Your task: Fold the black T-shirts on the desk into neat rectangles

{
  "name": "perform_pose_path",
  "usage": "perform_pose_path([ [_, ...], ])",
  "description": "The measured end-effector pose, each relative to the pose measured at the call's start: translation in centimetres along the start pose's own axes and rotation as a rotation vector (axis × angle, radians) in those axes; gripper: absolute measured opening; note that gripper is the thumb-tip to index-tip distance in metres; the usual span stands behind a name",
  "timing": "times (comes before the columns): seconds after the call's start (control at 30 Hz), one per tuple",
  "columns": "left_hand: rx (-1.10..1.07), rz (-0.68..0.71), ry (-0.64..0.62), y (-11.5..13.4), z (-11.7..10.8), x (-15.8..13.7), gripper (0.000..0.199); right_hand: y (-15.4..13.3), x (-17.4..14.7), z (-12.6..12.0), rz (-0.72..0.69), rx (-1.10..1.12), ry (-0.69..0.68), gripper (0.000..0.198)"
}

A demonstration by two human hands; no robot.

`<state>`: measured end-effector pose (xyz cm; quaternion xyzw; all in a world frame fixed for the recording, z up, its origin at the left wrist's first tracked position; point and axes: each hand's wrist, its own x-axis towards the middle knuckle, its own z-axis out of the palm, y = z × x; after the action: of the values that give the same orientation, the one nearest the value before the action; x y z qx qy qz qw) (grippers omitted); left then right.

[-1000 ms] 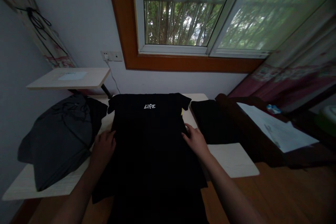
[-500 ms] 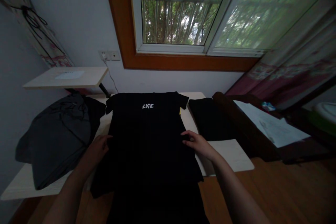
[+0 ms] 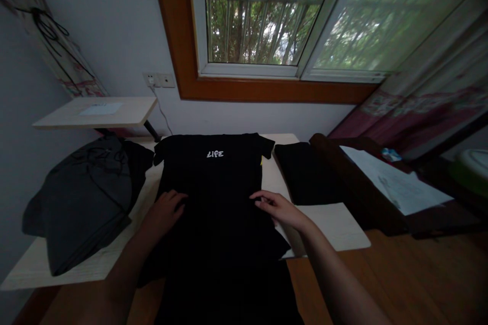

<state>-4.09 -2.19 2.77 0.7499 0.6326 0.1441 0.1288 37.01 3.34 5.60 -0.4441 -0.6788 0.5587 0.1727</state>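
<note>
A black T-shirt (image 3: 217,177) with white lettering near its collar end lies spread on the light wooden table (image 3: 328,226), its lower part reaching past the front edge. My left hand (image 3: 165,212) rests over the shirt's left side, fingers curved, with a gap between thumb and forefinger. At the right side edge is my right hand (image 3: 278,208), its fingertips on the cloth and the thumb apart from the forefinger. The dark cloth makes it hard to see any fold under the fingers.
A dark grey garment (image 3: 82,198) is heaped at the left, below a small raised shelf (image 3: 95,114). Folded black cloth (image 3: 305,172) lies right of the shirt. Further right, a paper sheet (image 3: 392,180) lies on a dark brown surface. A window (image 3: 267,15) is behind.
Both hands have moved inward over the shirt, the left one further. The shirt's right side and lower right corner have shifted inward.
</note>
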Motion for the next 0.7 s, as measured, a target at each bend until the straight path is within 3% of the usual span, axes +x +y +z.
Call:
perform_pose_path([
  [0.13, 0.048, 0.048, 0.056, 0.9, 1.0, 1.2, 0.034, 0.0, 0.3, 0.3, 0.024, 0.029, -0.081, 0.047],
  [0.2, 0.093, 0.041, 0.123, 0.4, 1.5, 1.6, 0.035, 0.5, 0.6, 0.2, 0.022, 0.005, -0.055, 0.046],
  [0.3, 0.178, -0.011, 0.203, -0.7, 2.2, 1.7, 0.038, 1.6, 1.4, -0.3, -0.066, -0.119, 0.18, 0.042],
  [0.37, 0.222, -0.044, 0.238, -1.4, 2.7, 1.7, 0.04, 2.2, 1.9, -0.7, -0.163, -0.289, 0.383, 0.037],
  [0.43, 0.244, -0.057, 0.27, -1.7, 2.9, 1.6, 0.043, 2.5, 2.4, -0.7, -0.226, -0.487, 0.494, 0.035],
  [0.57, 0.253, -0.047, 0.295, -1.8, 3.0, 2.0, 0.045, 2.4, 3.3, 0.0, -0.241, -0.809, 0.463, 0.037],
  [0.7, 0.274, -0.025, 0.289, -2.3, 3.1, 3.1, 0.046, 2.4, 4.5, 0.7, -0.199, -0.978, 0.452, 0.044],
])
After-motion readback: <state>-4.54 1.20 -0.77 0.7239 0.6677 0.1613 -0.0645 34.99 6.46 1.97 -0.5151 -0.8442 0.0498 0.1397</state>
